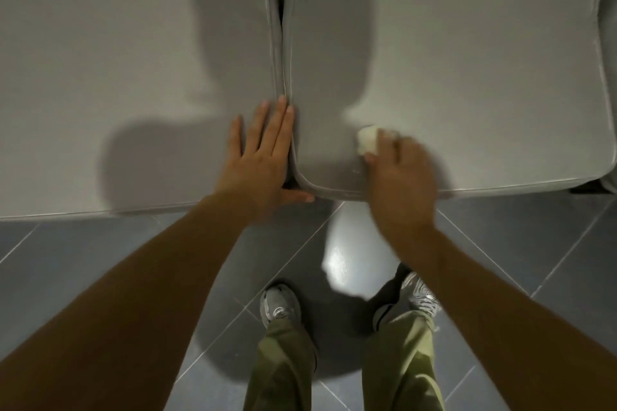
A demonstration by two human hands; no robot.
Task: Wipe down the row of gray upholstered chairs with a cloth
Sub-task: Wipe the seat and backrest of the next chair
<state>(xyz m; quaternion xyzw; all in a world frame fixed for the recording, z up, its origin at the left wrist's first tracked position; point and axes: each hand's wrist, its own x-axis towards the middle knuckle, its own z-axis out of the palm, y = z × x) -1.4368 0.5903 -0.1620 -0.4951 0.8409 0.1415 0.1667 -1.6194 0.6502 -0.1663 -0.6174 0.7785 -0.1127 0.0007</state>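
Note:
Two gray upholstered chair seats stand side by side, the left chair seat [117,77] and the right chair seat [467,60], with a narrow seam between them. My left hand [263,157] lies flat with straight fingers on the left seat's front right corner, beside the seam. My right hand [400,173] grips a small wadded white cloth [367,140] and presses it on the right seat near its front left corner. The hand is blurred and covers most of the cloth.
A third chair's edge [609,43] shows at the far right. Below the seats lies a dark gray tiled floor [100,264] with a bright light glare. My legs in olive trousers [287,360] and gray sneakers stand close to the seat fronts.

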